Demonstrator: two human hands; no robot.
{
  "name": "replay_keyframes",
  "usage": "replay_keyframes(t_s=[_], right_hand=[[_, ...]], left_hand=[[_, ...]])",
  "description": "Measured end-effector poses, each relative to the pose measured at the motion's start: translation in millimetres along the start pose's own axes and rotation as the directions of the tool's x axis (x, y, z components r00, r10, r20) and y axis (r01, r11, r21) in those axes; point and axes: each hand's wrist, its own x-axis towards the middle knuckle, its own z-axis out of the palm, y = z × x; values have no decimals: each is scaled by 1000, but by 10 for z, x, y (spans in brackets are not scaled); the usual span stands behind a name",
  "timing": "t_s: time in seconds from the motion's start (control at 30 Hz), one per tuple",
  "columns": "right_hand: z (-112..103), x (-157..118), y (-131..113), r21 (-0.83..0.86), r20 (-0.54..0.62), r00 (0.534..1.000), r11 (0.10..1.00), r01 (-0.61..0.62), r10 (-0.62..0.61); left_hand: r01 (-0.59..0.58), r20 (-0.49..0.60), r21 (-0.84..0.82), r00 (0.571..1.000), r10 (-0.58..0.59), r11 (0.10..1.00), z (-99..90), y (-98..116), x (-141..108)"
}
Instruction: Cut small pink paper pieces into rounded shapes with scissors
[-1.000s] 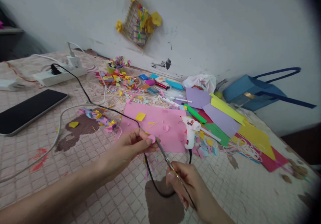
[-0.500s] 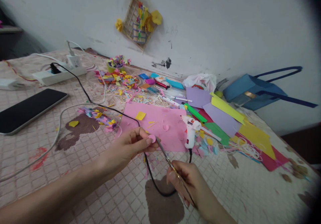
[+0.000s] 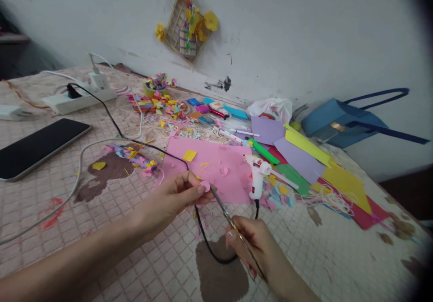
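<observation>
My left hand (image 3: 186, 191) pinches a small round piece of pink paper (image 3: 204, 186) between thumb and fingers. My right hand (image 3: 252, 243) is closed around a pair of slim metal scissors (image 3: 220, 204), whose blades point up and left. Their tips are right at the paper's edge; whether they touch it I cannot tell. Behind my hands lies a pink sheet (image 3: 209, 153) with small paper scraps on it. A white glue gun (image 3: 257, 182) lies on the sheet's right edge, its black cord looping beneath my hands.
A phone (image 3: 40, 146) and a power strip (image 3: 81, 101) are at the left. Paper scraps (image 3: 158, 105) are heaped at the back. Coloured sheets (image 3: 299, 160) and a blue bag (image 3: 341, 121) occupy the right. A stick decoration (image 3: 176, 33) with yellow flowers hangs on the wall.
Both hands, the pink paper piece and the scissors stay almost exactly where they were. Only the view has shifted very slightly.
</observation>
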Motion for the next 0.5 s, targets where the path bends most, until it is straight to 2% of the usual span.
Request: replay_keyframes(t_s=[0.23,0.5], right_hand=[[-16,9,0,-35,-13,1000,999,5,-5],[-63,-33,6,-57,-2,1000,998,-4,4]], left_hand=[[15,-10,-18,1000,-15,1000,3,8,5],[14,47,32,999,-16,999,-62,28,14]])
